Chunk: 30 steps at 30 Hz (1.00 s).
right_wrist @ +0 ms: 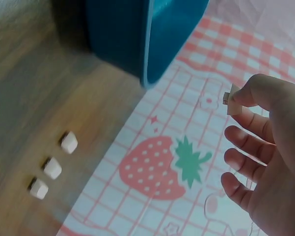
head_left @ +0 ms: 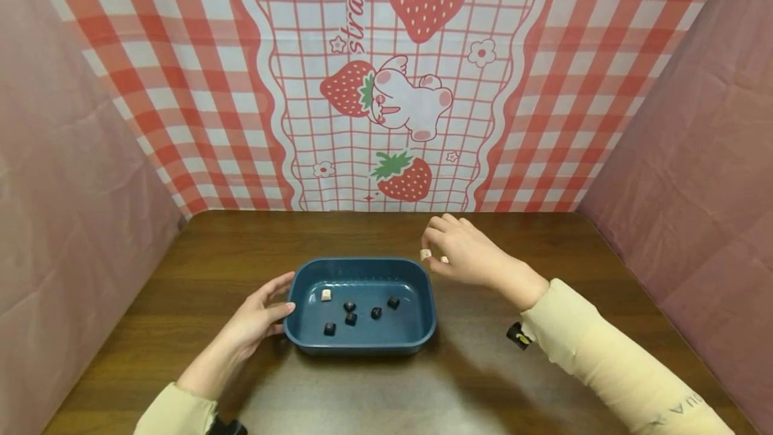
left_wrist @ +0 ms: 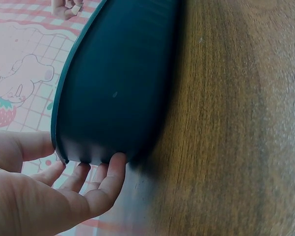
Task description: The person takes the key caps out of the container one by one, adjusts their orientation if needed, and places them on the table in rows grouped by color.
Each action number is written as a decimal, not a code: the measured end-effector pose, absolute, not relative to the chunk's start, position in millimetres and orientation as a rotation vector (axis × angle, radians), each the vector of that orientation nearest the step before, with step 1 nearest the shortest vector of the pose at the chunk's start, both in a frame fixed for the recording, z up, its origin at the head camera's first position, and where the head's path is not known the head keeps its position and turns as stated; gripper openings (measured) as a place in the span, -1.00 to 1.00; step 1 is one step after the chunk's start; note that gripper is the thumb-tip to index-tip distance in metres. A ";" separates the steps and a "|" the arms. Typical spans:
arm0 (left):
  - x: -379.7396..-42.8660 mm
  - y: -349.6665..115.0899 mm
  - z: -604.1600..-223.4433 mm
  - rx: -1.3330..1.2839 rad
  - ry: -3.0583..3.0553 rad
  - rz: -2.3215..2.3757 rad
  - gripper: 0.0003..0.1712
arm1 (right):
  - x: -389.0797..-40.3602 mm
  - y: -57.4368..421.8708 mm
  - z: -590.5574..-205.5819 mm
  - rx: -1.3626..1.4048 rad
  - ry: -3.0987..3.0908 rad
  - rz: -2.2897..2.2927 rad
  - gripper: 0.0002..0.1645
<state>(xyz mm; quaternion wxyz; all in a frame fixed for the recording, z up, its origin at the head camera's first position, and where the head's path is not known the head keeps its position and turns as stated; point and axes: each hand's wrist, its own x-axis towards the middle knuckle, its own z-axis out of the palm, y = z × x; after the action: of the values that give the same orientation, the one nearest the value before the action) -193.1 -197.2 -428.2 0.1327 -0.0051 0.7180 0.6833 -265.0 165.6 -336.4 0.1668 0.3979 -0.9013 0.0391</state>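
A blue rectangular plastic basin (head_left: pixel 362 350) stands on the wooden table. Inside it lie one cream keycap (head_left: pixel 326 295) and several black keycaps (head_left: pixel 351 319), spread out singly. My left hand (head_left: pixel 261 314) grips the basin's left end, thumb over the rim and fingers against the outer wall (left_wrist: pixel 113 88). Up by the basin's far right corner, my right hand (head_left: pixel 461 250) pinches a cream keycap (right_wrist: pixel 234 101) between thumb and index finger, its stem side showing in the right wrist view. The other fingers of that hand are loosely bent.
Three cream keycaps (right_wrist: pixel 52 167) lie in a row on the table to the right of the basin; in the head view the right hand mostly hides them. A strawberry-print cloth (head_left: pixel 386 119) hangs behind the table, with pink cloth (head_left: pixel 676 139) on both sides.
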 end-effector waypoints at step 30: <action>-194.0 -197.7 -428.2 0.002 2.072 1.997 -0.31 | -298.2 264.7 -372.0 0.902 -2.654 0.142 -0.88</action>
<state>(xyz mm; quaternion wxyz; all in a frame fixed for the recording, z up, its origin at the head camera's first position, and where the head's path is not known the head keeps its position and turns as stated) -194.0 -197.7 -428.2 0.1315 0.0008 0.7137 0.6880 -298.2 264.7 -372.0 0.1668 0.3170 -0.9323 0.0499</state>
